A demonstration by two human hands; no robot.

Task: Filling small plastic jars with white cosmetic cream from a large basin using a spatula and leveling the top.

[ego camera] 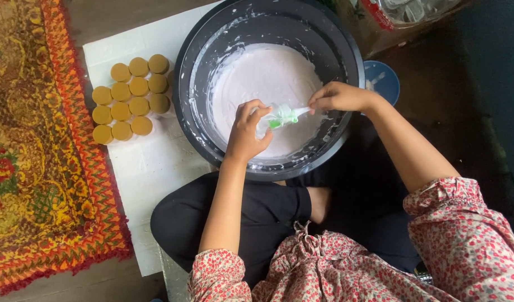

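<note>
A large black bowl (346,50) holds pale pinkish-white cream (262,78), with smears up its inner wall. My left hand (247,134) is over the bowl's near side, its fingers curled around a small pale jar (263,127) that they mostly hide. My right hand (341,98) pinches the handle of a green and white spatula (285,116). The spatula's tip rests at the jar between my left fingers. Both hands hover above the cream.
Several small jars with gold lids (131,98) stand in rows on a white sheet (150,168) left of the bowl. A red and yellow patterned rug (38,156) lies at far left. A blue round lid (383,81) sits right of the bowl. My crossed legs are under the bowl's near rim.
</note>
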